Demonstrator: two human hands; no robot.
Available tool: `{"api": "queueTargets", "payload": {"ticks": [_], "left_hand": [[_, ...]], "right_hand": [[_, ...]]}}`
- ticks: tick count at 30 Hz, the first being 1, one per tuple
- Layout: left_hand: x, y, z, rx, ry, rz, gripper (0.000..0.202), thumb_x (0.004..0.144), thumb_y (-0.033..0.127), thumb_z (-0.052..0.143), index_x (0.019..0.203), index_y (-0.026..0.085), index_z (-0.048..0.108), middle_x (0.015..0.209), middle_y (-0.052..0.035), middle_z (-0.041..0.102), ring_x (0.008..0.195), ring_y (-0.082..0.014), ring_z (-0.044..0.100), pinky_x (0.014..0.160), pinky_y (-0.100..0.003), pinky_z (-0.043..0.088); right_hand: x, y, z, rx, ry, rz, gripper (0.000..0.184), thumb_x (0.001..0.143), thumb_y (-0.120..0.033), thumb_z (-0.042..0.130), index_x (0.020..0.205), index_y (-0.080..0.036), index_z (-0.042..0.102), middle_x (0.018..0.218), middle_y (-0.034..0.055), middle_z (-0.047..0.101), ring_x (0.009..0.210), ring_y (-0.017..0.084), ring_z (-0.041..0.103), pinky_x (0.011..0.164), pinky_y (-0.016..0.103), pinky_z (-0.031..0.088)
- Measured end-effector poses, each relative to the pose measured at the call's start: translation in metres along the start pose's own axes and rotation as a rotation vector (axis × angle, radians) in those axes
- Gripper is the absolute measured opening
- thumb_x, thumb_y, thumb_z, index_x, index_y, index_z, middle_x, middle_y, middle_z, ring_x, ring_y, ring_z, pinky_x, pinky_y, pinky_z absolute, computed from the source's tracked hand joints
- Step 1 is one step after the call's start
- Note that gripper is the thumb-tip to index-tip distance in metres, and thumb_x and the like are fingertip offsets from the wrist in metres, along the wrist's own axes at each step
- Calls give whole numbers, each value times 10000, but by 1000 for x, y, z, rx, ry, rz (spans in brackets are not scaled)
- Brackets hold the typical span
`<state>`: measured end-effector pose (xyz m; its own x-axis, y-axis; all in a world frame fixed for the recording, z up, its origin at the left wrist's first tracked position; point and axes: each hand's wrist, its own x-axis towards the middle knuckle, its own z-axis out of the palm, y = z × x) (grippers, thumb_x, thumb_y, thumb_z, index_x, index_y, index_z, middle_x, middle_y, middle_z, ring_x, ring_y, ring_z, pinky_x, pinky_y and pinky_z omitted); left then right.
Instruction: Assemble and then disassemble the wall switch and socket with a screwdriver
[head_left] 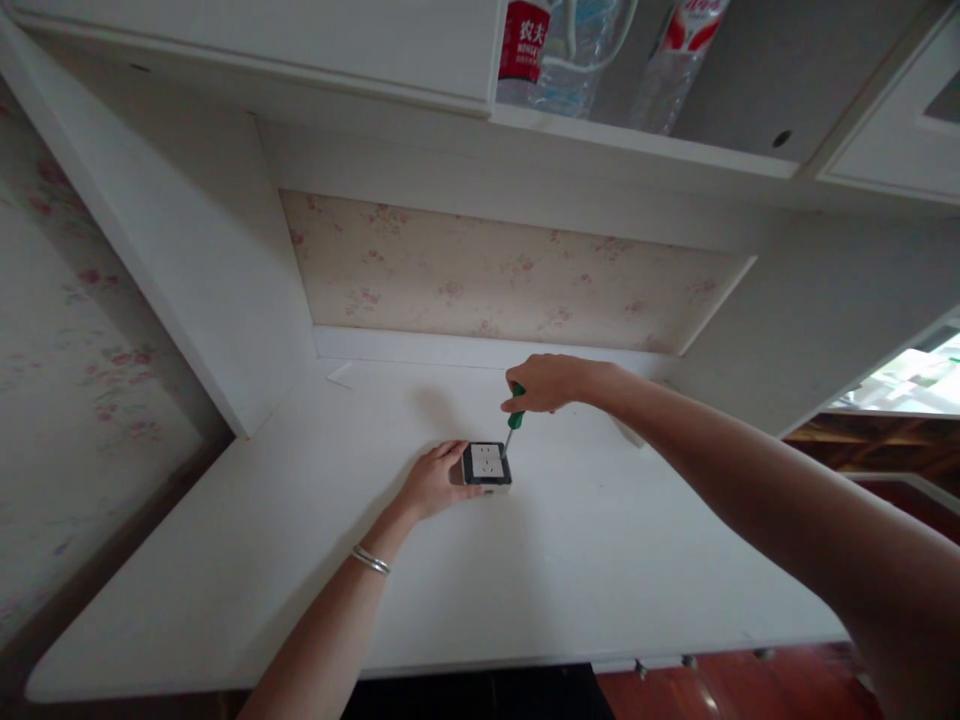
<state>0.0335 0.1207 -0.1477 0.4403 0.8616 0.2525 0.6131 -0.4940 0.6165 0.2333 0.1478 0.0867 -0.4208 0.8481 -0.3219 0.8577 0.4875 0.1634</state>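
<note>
A small wall socket [487, 461], with a white centre and a dark frame around it, sits on the white desktop, slots facing up. My left hand [433, 480] grips it from the left side, fingers at its back edge and thumb along the front. In my right hand [538, 384] is a screwdriver [515, 414] with a green handle, held from above in closed fingers. Its metal shaft slants down to the right edge of the socket's frame. Whether the tip sits in a screw is too small to make out.
The white desk [450, 590] has a small flat white piece [341, 376] near its back left. Beyond my right wrist lies a partly hidden pale object [630, 433]. Overhead, a shelf [645, 143] holds several plastic bottles [523, 45]. White side panels flank the desk.
</note>
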Motion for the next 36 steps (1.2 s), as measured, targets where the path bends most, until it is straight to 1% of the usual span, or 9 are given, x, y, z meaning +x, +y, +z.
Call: {"api": "queueTargets", "payload": {"ticks": [3, 8, 14, 19, 22, 25, 29, 32, 36], "left_hand": [[0, -1, 0, -4, -5, 2, 827, 662, 640, 655, 1345, 224, 442, 1401, -88, 447, 1281, -277, 405, 1073, -408, 329], [0, -2, 0, -5, 5, 19, 831, 659, 650, 651, 1344, 228, 443, 1377, -83, 471, 1259, -269, 427, 1071, -396, 335], [0, -2, 0, 3, 8, 27, 837, 662, 653, 647, 1339, 202, 452, 1369, -88, 476, 1242, -269, 445, 1061, -371, 350], [0, 2, -1, 7, 18, 36, 785, 669, 610, 668, 1321, 222, 468, 1338, -70, 507, 1214, -260, 471, 1053, -347, 353], [-1, 3, -3, 0, 17, 37, 785, 669, 614, 667, 1317, 217, 469, 1321, -73, 517, 1199, -255, 480, 1042, -338, 362], [0, 4, -4, -19, 19, 41, 775, 659, 604, 682, 1305, 228, 478, 1308, -67, 525, 1185, -254, 488, 1034, -337, 368], [0, 6, -5, -45, 25, 22, 764, 635, 558, 723, 1289, 247, 482, 1284, -53, 539, 1163, -256, 502, 1015, -352, 381], [0, 7, -5, -71, 35, 6, 760, 603, 528, 757, 1260, 250, 496, 1243, -53, 560, 1131, -255, 522, 990, -352, 401], [-1, 8, -5, -93, 43, 0, 759, 571, 514, 780, 1230, 247, 514, 1234, -52, 561, 1116, -253, 529, 970, -351, 415]], "right_hand": [[-1, 0, -2, 101, -7, -152, 530, 712, -423, 653, 1182, -200, 551, 979, 82, 693, 798, 203, 644, 607, 259, 412], [0, -6, -4, -23, -45, 17, 400, 830, -500, 487, 964, -162, 653, 567, 50, 650, 660, 225, 639, 617, 303, 405], [1, -3, -4, 90, 35, -208, 481, 730, -441, 650, 1143, -209, 570, 904, 53, 706, 797, 189, 640, 647, 255, 408], [4, -3, -4, -74, 66, -16, 437, 775, -580, 541, 935, -193, 666, 605, 47, 662, 759, 241, 642, 640, 294, 395], [5, -1, -4, -100, 61, 19, 536, 753, -659, 510, 952, -187, 668, 774, 99, 693, 797, 267, 634, 608, 302, 392], [3, 4, -2, -13, 29, -137, 494, 746, -535, 602, 1135, -231, 585, 985, 79, 685, 829, 226, 628, 611, 273, 393], [1, 2, 2, -85, 96, -71, 429, 771, -556, 561, 1053, -238, 622, 943, 91, 684, 839, 255, 625, 618, 291, 392], [-1, -2, 3, -141, 133, 58, 611, 778, -710, 422, 959, -175, 655, 928, 162, 674, 863, 307, 621, 637, 330, 404], [-5, 5, 4, 53, 72, -24, 614, 795, -643, 465, 1209, -193, 520, 1055, 139, 660, 865, 256, 626, 649, 301, 417]]}}
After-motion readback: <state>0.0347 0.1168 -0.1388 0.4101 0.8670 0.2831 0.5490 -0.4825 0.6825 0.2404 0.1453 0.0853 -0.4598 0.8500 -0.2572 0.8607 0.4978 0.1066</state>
